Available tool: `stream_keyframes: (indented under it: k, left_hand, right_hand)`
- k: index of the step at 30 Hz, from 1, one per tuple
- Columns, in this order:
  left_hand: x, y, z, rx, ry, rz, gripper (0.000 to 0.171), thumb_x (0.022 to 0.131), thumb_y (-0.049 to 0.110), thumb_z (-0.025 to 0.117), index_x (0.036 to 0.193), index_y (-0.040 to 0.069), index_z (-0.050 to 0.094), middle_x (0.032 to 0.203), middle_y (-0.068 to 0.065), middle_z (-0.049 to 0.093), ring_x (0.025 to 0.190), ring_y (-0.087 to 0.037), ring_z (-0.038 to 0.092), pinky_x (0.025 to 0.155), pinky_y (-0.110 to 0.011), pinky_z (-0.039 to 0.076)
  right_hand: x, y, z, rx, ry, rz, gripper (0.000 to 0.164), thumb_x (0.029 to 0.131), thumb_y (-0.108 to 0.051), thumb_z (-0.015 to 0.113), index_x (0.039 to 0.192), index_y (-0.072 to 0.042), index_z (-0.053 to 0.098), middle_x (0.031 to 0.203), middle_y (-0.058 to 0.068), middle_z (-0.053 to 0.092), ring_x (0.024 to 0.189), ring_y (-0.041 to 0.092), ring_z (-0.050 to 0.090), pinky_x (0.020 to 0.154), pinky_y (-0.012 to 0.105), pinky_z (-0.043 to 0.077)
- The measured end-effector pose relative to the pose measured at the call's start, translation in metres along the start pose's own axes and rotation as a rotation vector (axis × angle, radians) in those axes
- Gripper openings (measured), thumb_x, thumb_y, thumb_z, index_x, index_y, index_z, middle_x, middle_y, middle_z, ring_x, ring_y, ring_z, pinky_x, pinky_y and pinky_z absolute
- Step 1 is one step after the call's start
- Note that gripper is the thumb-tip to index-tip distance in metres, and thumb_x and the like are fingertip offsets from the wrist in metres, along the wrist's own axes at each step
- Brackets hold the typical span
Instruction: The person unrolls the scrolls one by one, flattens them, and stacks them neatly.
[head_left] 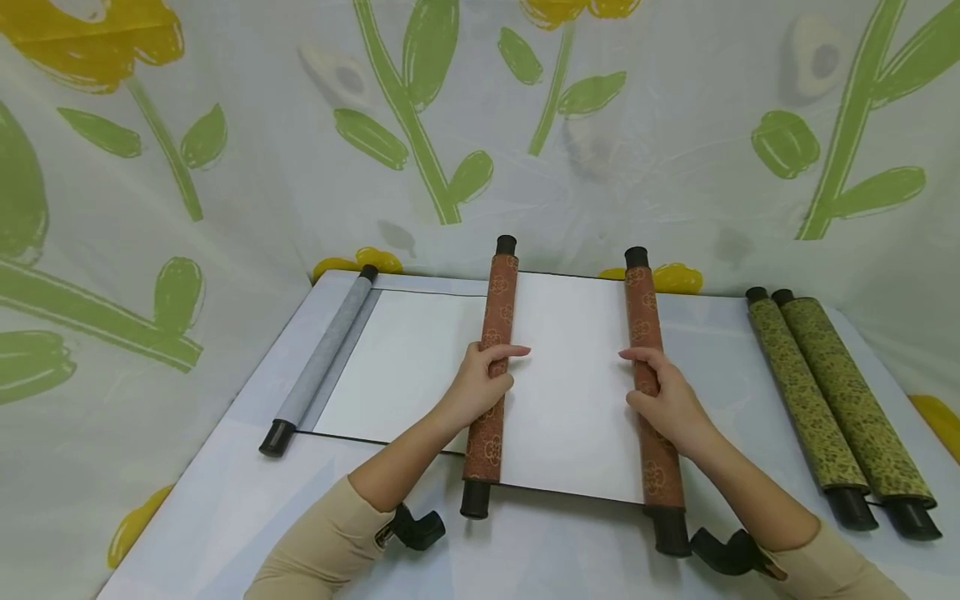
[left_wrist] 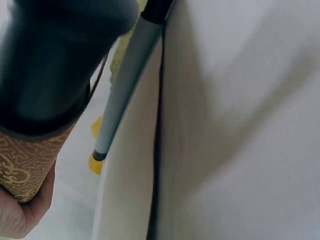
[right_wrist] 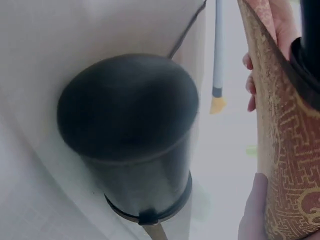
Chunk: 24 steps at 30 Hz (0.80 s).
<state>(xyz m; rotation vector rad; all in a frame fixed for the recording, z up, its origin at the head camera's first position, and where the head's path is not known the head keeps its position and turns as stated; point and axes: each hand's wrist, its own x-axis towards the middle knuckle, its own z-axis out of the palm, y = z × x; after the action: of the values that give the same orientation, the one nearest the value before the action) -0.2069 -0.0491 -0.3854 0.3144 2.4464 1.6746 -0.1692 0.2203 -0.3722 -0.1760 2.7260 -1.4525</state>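
"Where did you find the red-brown handscroll [head_left: 573, 379] from the hands?"

"Between them, as I saw it from my remote seat. Its left roll [head_left: 500, 292] was in the left hand [head_left: 477, 386], its right roll [head_left: 643, 310] in the right hand [head_left: 675, 404], and its white sheet [head_left: 577, 317] spanned the gap."

"Were both grasping?"

"Both. Each had fingers and thumb curled round its own roll, about halfway along. I couldn't call either hand nearer."

"And the long axes?"

"Both rolls ran away from the person, roughly side by side, their far ends slightly closer together in the head view. I judged the next move turned on that spacing."

"Was the handscroll lifted?"

"Probably. In the right wrist view a black end knob [right_wrist: 127, 110] looked clear of the tabletop [head_left: 187, 517], but that picture was too close and murky for certainty."

"Neighbours?"

"I saw a grey handscroll [head_left: 326, 346] left of the red-brown one, and two green-patterned rolls [head_left: 858, 400] right of it, well apart."
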Motion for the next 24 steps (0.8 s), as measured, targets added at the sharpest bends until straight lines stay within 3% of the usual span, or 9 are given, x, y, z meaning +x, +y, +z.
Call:
stream_keyframes:
  k: [4, 9, 11, 16, 24]
  left_hand:
    - [0.0029, -0.0021, -0.0002, 0.015, 0.007, -0.017, 0.050, 0.079, 0.002, 0.055, 0.125, 0.020, 0.063, 0.134, -0.025, 0.033, 0.106, -0.034, 0.041, 0.067, -0.032, 0.039]
    - [0.0047, -0.0020, -0.0004, 0.054, 0.031, -0.029, 0.050, 0.076, 0.011, 0.075, 0.124, 0.022, 0.064, 0.133, -0.023, 0.037, 0.120, -0.037, 0.041, 0.088, -0.049, 0.042]
    - [0.0050, -0.0017, -0.0002, 0.060, 0.032, -0.032, 0.052, 0.075, 0.013, 0.078, 0.124, 0.023, 0.064, 0.133, -0.022, 0.038, 0.122, -0.038, 0.040, 0.093, -0.052, 0.039]
    - [0.0049, -0.0025, -0.0020, 0.075, 0.030, -0.013, 0.050, 0.077, 0.004, 0.069, 0.123, 0.023, 0.064, 0.128, -0.020, 0.041, 0.115, -0.034, 0.043, 0.084, -0.044, 0.042]
    - [0.0040, -0.0041, -0.0086, 0.088, 0.026, 0.023, 0.049, 0.078, -0.001, 0.053, 0.119, 0.020, 0.067, 0.124, -0.020, 0.041, 0.104, -0.031, 0.041, 0.071, -0.033, 0.037]
  right_hand:
    - [0.0001, -0.0006, -0.0011, -0.023, -0.009, 0.028, 0.056, 0.084, 0.001, 0.054, 0.138, -0.005, 0.041, 0.147, 0.025, 0.029, 0.124, 0.037, 0.034, 0.084, 0.043, 0.039]
    - [-0.0006, -0.0007, -0.0019, -0.034, -0.023, 0.099, 0.072, 0.080, -0.023, 0.076, 0.141, -0.010, 0.039, 0.150, 0.022, 0.028, 0.132, 0.043, 0.030, 0.095, 0.057, 0.035]
    - [-0.0005, 0.0000, -0.0022, -0.038, -0.024, 0.101, 0.076, 0.077, -0.025, 0.079, 0.141, -0.010, 0.039, 0.149, 0.022, 0.028, 0.132, 0.044, 0.029, 0.096, 0.058, 0.034]
    - [-0.0018, 0.0007, -0.0038, -0.014, -0.021, 0.064, 0.068, 0.080, -0.008, 0.073, 0.139, -0.006, 0.039, 0.148, 0.023, 0.028, 0.135, 0.044, 0.025, 0.100, 0.060, 0.029]
    - [-0.0049, -0.0006, -0.0076, 0.016, -0.030, 0.046, 0.061, 0.082, 0.004, 0.057, 0.140, -0.006, 0.038, 0.148, 0.024, 0.027, 0.128, 0.039, 0.031, 0.090, 0.048, 0.038]
